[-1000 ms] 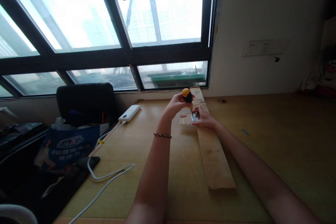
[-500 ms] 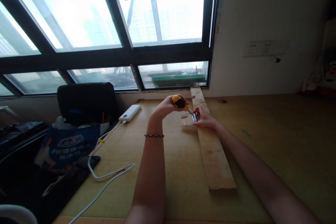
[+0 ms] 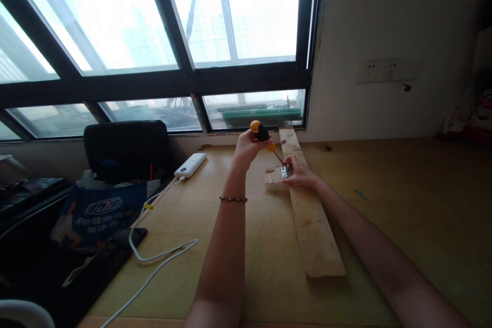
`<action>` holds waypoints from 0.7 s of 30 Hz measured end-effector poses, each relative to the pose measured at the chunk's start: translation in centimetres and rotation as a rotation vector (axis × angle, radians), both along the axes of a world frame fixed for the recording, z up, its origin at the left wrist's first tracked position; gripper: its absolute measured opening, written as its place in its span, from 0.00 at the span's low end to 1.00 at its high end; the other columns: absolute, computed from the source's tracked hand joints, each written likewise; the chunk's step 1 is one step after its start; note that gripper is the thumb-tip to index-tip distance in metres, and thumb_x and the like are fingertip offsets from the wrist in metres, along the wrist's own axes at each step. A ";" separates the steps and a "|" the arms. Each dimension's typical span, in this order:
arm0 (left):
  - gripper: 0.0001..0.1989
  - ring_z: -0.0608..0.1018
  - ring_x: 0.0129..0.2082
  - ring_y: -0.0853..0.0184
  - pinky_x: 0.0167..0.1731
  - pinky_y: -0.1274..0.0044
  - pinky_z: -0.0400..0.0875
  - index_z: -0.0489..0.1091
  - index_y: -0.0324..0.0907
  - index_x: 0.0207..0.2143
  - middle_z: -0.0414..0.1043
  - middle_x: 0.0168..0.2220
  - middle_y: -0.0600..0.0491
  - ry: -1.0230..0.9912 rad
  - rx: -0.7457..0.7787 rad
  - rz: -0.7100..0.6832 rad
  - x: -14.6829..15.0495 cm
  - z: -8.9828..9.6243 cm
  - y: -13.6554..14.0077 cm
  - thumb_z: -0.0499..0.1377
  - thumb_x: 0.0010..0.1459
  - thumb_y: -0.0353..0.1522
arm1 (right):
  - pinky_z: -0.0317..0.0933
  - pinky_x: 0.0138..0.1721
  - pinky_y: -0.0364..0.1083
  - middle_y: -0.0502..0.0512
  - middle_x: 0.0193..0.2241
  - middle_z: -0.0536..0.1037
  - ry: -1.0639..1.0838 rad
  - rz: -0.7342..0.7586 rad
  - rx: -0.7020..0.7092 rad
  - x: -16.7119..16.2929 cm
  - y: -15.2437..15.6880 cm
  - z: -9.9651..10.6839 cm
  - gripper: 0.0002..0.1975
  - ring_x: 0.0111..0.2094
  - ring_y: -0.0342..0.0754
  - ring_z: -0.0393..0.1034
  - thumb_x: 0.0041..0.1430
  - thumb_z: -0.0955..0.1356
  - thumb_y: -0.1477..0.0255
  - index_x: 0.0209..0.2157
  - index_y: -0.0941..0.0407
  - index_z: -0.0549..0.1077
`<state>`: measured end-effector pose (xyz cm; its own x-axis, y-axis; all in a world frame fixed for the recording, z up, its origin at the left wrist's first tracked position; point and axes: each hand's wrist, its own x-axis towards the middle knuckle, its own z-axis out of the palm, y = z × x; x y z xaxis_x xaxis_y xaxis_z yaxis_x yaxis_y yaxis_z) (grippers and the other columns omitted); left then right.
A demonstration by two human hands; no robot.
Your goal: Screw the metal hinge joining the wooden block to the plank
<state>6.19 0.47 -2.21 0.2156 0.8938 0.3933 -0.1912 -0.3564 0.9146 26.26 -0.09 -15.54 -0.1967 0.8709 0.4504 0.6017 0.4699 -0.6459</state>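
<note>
My left hand (image 3: 246, 149) is closed around a yellow and black screwdriver (image 3: 260, 131), which leans with its shaft pointing down to the right. The tip is close to a silver metal hinge (image 3: 285, 171); whether they touch is too small to tell. My right hand (image 3: 300, 173) grips the hinge against a small wood block (image 3: 272, 175), thumb and fingers on its right side. Beneath them a long wooden board (image 3: 313, 225) runs lengthwise over the table, and the small block sticks out past its left edge.
Two screws or so (image 3: 360, 194) lie on the table (image 3: 400, 246) to the right. At the left edge rests a white power bank (image 3: 190, 165) with a white cable (image 3: 165, 259). Beyond that edge are a black chair (image 3: 125, 146) and a blue bag (image 3: 103, 215).
My left hand has shifted right and slightly up, and the screwdriver stands more upright with its handle higher. My right hand, the hinge and the board have stayed put.
</note>
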 end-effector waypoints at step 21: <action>0.21 0.75 0.28 0.66 0.28 0.75 0.71 0.69 0.35 0.28 0.71 0.26 0.52 -0.098 -0.125 0.249 -1.4 1.7 -0.7 0.70 0.27 0.32 | 0.55 0.50 0.54 0.57 0.42 0.69 -0.123 0.022 -0.006 -0.1 0.3 -0.2 0.41 0.48 0.56 0.61 0.34 0.75 0.65 0.52 0.55 0.59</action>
<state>4.77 -0.20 -0.50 -0.0498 0.9571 0.2854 -0.2017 -0.2895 0.9357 26.20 0.24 -15.72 -0.2697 0.8685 0.4160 0.6662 0.4802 -0.5706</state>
